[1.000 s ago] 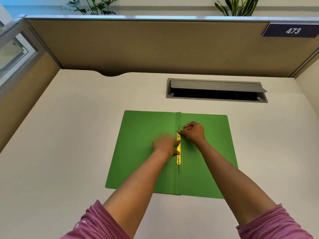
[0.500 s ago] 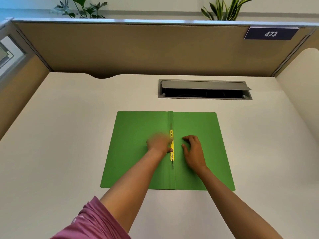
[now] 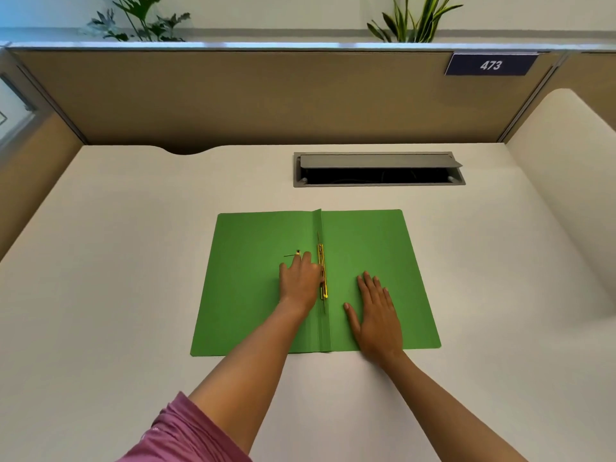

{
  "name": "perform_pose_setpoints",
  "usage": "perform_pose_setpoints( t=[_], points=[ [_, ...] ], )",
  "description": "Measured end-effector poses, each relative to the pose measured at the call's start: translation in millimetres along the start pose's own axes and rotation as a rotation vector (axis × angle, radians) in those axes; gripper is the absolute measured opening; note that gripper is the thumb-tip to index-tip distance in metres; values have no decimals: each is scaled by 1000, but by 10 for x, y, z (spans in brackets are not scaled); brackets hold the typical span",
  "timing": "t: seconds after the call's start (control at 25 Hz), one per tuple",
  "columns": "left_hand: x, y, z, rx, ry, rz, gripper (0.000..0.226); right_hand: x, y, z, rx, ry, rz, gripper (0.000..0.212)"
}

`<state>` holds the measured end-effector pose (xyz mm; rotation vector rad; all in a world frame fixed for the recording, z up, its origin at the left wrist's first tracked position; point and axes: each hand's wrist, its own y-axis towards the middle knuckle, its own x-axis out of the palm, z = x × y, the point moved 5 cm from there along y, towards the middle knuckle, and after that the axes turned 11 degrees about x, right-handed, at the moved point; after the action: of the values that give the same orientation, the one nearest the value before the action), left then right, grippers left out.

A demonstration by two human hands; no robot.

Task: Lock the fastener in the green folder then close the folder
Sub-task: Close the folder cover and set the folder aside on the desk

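A green folder (image 3: 253, 281) lies open and flat on the desk in front of me. Along its centre fold runs a yellow fastener strip (image 3: 322, 261), with a thin metal prong showing above and below it. My left hand (image 3: 300, 283) rests on the left flap with its fingers against the lower part of the strip. A small metal piece (image 3: 297, 252) lies on the left flap just past my fingertips. My right hand (image 3: 376, 313) lies flat, palm down, fingers spread, on the right flap, apart from the strip.
The cream desk (image 3: 133, 295) is walled by tan partitions (image 3: 266, 95). A grey cable hatch (image 3: 379, 169) with its lid raised sits behind the folder. A "473" sign (image 3: 490, 65) hangs on the back partition, and plants (image 3: 413, 18) show above it.
My right hand has left the top of the fastener and moved down and right to lie flat on the right flap. My left hand has stayed by the strip.
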<state>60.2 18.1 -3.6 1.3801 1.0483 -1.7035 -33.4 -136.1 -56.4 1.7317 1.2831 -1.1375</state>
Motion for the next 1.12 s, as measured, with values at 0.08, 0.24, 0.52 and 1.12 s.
perform_pose_setpoints(
  t=[0.08, 0.24, 0.52, 1.12],
  points=[
    [17, -110, -47, -30, -46, 82, 40, -7, -13, -12, -2, -12, 4, 66],
    [-9, -329, -539, -363, -220, 176, 51, -21, -6, -18, 2, 0, 7, 65],
    [131, -829, -1367, -890, -313, 211, 67, -18, -11, -23, 7, -15, -1, 65],
    [142, -1006, -1644, -1228, -661, 322, 67, -26, -8, -22, 16, -19, -3, 65]
  ],
)
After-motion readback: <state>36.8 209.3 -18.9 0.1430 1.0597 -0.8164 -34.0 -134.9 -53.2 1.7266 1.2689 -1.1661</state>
